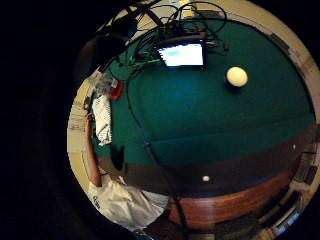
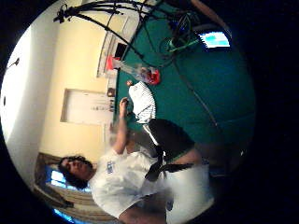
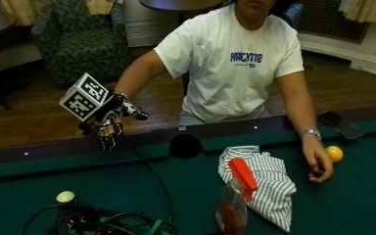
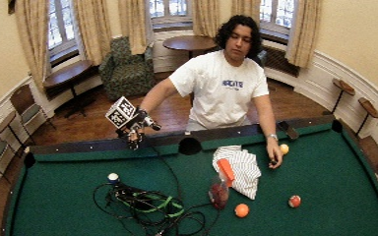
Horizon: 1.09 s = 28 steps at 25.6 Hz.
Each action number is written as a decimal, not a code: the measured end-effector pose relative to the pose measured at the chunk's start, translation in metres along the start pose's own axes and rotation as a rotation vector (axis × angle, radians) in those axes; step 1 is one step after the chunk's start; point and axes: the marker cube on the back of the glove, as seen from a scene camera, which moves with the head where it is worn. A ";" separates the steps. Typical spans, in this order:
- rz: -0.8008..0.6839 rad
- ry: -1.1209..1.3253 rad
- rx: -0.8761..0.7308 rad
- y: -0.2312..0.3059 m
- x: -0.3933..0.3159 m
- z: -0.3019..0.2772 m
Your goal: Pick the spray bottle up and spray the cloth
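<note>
Right hand [image 3: 106, 128]: raised above the near rail of the worktop [image 3: 58, 178], fingers [image 3: 108, 141] hanging slack, holding nothing. Bottle [image 3: 235, 200]: upright on the felt, orange trigger head, well apart from the fingers, at about 4 o'clock from them in the outside view. Cloth [image 3: 263, 183]: striped, crumpled, touching the bottle at its 2 o'clock side. Left hand [image 3: 318, 161]: resting on the felt beside a yellow ball [image 3: 334, 153].

green pool table [image 3: 129, 186], striped cloth [image 3: 266, 183], spray bottle [image 3: 235, 205], yellow ball [image 3: 334, 153], cables [image 3: 97, 220]

Yellow ball [image 3: 334, 153], orange ball [image 4: 241, 210], cable tangle [image 4: 151, 206] on green felt [image 4: 333, 172].
</note>
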 end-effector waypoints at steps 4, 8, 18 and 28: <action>-0.025 -0.128 -0.003 -0.002 -0.006 0.007; -0.031 -0.165 -0.004 -0.007 -0.011 0.014; -0.057 -0.214 -0.002 -0.022 -0.023 0.034; -0.085 -0.239 0.103 -0.044 -0.042 0.043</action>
